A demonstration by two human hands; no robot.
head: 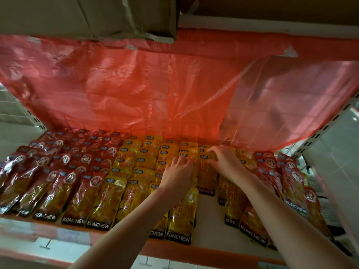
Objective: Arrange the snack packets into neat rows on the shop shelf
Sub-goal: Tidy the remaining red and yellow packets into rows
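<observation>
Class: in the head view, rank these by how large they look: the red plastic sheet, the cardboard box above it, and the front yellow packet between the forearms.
1. red plastic sheet
2. cardboard box, though the frame crops it
3. yellow packet, smallest despite its nearness

Pretty dim in here. Red plastic sheeting (155, 90) hangs behind the shelf, cardboard boxes (87, 14) are stacked above, a slotted white upright (318, 133) stands at right beside pale tiled wall (338, 152).

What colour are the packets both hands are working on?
Yellow, seen in the head view: the left hand and right hand touch yellow packets.
</observation>
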